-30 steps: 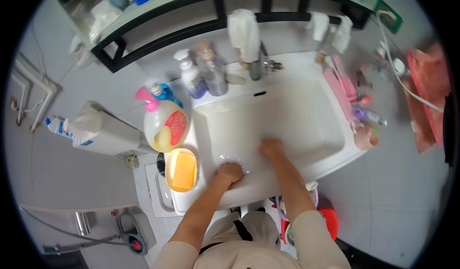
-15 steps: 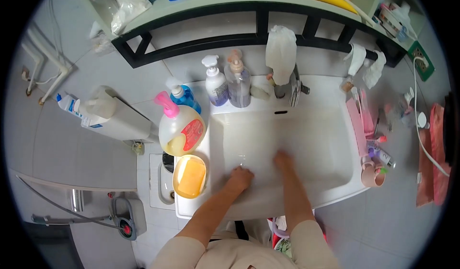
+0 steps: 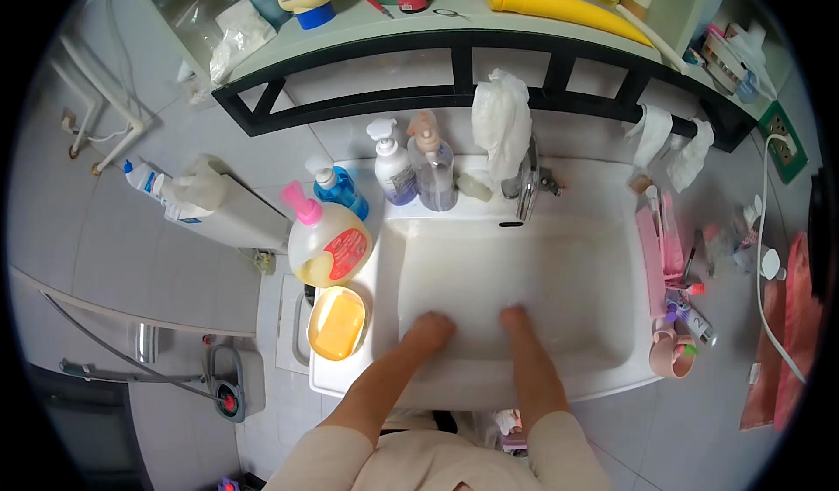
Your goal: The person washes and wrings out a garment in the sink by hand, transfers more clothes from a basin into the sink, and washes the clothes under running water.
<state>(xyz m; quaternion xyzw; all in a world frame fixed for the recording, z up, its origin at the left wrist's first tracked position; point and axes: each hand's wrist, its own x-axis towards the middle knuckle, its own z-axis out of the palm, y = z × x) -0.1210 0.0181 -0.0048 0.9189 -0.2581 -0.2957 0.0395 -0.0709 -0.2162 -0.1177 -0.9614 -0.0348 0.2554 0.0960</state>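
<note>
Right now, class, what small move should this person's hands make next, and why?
Probably draw the right hand toward the left hand: both are down in the sink, apart from each other, while the yellow soap rests in its dish.

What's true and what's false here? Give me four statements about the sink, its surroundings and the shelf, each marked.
1. The left hand and right hand are both in the sink. True.
2. The orange-yellow bar lies right of the basin. False: the bar is in a dish on the left.
3. The pink-topped pump bottle stands beside the dish. True.
4. The yellow tube stands upright. False: the tube lies flat on the shelf.
</note>
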